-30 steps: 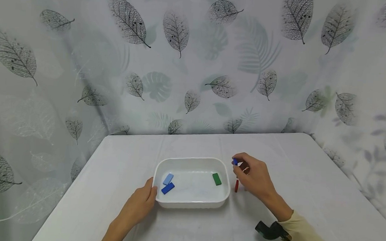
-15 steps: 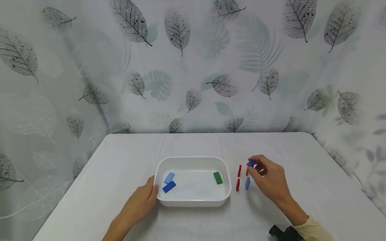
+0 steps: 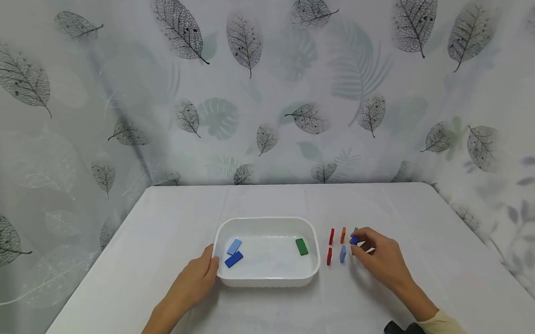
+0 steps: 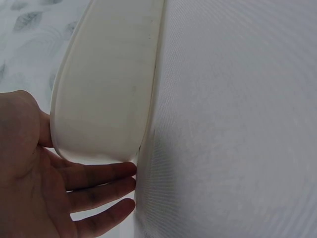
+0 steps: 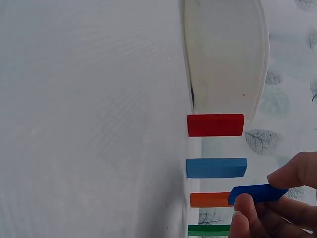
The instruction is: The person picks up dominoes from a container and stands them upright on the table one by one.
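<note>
Find the dark blue block (image 5: 260, 192) pinched between thumb and fingers of the right grip (image 3: 375, 249), raised off the worktop (image 3: 260, 313). Expect a twist or slip if lowered unevenly, from the small pinch area. Just beyond the grip, note the upright green block (image 3: 356, 229), mostly hidden in the head view; allow for a blind knock by fingertip or held block. Close to the grip's left, watch the light blue block (image 3: 342, 254) and, slightly forward, the orange block (image 3: 343, 235): upright on narrow ends, likely to topple if brushed. Farther left, treat the near red block (image 3: 329, 256) and far red block (image 3: 331, 236) as liable to fall from a toppling neighbour. Past these, locate the white tray (image 3: 266, 283), grasped at its opposite end by the left grip (image 3: 195, 277). Avoid pushing it rightward, for risk of striking both red blocks.
</note>
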### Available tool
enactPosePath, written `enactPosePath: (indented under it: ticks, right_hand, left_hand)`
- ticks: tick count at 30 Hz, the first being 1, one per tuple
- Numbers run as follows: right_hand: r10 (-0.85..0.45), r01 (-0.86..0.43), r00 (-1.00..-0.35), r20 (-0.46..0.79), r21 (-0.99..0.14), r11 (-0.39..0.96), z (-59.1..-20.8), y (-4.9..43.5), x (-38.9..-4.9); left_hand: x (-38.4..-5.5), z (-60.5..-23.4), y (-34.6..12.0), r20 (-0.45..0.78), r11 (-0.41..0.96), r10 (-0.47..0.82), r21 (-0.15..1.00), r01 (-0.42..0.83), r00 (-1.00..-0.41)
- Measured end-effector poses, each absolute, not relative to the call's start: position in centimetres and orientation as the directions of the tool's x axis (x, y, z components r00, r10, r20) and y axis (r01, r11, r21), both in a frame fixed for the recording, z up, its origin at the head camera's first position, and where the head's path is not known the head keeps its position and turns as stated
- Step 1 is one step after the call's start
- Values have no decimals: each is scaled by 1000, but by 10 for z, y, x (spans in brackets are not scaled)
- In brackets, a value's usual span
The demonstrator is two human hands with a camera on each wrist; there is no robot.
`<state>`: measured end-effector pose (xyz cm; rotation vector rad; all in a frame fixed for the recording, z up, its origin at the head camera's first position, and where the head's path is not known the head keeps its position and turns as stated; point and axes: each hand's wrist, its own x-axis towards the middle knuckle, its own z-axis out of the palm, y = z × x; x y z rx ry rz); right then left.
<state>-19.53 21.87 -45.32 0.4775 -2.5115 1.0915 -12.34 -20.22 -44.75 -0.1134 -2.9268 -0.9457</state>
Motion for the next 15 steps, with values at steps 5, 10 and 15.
enactPosePath:
  ticks: [5, 10, 15]
  right_hand:
    - [-160, -383, -909, 384, -622, 683, -456, 221, -199]
    - [-155, -331, -936, 317, -632, 701, -459, 223, -201]
    - [-155, -302, -949, 276, -640, 706, -461, 224, -202]
  left_hand:
    - [-123, -447, -203, 81, 810, 48, 580, 86, -996]
    - [-123, -446, -203, 77, 810, 46, 580, 82, -996]
    - [-123, -446, -204, 77, 804, 54, 589, 89, -996]
